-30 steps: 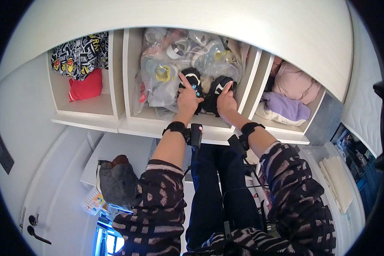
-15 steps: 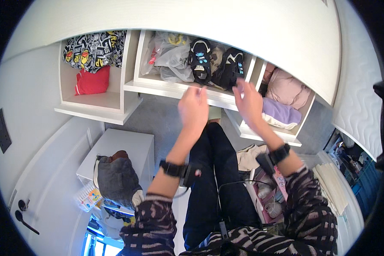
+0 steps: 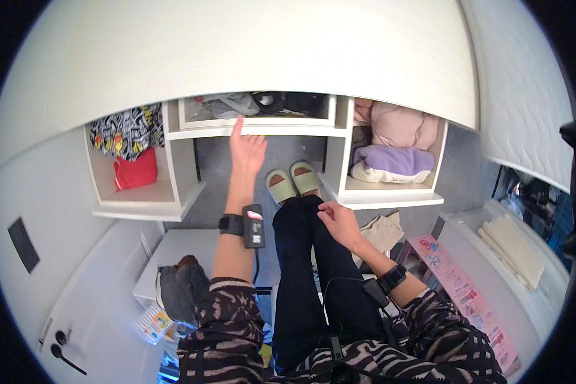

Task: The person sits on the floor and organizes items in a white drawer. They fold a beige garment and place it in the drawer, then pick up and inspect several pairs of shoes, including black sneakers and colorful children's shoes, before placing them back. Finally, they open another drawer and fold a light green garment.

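My left hand (image 3: pixel 247 152) is open, palm turned up, its thumb at the front edge of the white middle drawer (image 3: pixel 275 130). Only a narrow strip of that drawer's inside shows under the white panel above it. In the strip lie a translucent grey plastic bag (image 3: pixel 232 106) and dark shoes (image 3: pixel 272 102), mostly hidden. My right hand (image 3: pixel 340 225) hangs above my right leg, fingers curled in, nothing seen in them. It is apart from the drawers.
The pulled-out left drawer (image 3: pixel 141 210) holds patterned cloth (image 3: pixel 127 133) and red cloth (image 3: pixel 136 170). Pink (image 3: pixel 403 125) and purple cloth (image 3: pixel 393 160) fill the right drawer (image 3: pixel 390 199). A grey garment (image 3: pixel 180 288) lies on a white cabinet (image 3: pixel 189 242). My slippers (image 3: pixel 280 185) stand on the floor.
The middle drawer has slid inward, covering most of the shoes and bag. My left hand has turned palm up and moved left; my right hand has drawn back toward my leg.
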Demonstrator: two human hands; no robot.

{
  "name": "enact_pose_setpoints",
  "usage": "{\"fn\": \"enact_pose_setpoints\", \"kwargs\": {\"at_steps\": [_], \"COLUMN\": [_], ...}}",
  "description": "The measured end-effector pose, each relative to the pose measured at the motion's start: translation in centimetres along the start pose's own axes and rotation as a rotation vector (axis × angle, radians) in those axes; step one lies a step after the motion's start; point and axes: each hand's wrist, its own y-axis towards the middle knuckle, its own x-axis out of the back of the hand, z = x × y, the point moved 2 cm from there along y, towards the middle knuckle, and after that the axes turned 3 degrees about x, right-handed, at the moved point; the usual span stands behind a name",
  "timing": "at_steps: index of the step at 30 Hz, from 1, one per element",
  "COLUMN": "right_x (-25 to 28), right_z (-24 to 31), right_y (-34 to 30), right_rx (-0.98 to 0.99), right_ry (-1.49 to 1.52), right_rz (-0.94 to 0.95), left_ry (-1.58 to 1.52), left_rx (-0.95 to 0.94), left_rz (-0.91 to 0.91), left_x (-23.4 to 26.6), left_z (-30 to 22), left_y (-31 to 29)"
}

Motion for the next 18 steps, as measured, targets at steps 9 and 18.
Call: {"fn": "enact_pose_setpoints", "kwargs": {"at_steps": [9, 18], "right_x": [3.2, 3.7], "right_z": [-6.0, -12.5], "right_y": [-5.9, -12.4], "right_rx": [-0.167, -0.298], "right_ry": [0.126, 0.137], "right_rz": [-0.146, -0.113], "left_ry": [0.040, 0.100], "left_rx": [0.023, -0.117], "left_rz": [-0.023, 0.124], "left_x": [-4.6, -7.5], "left_z": [-3.1, -1.5], "left_y": [3.9, 4.5]}}
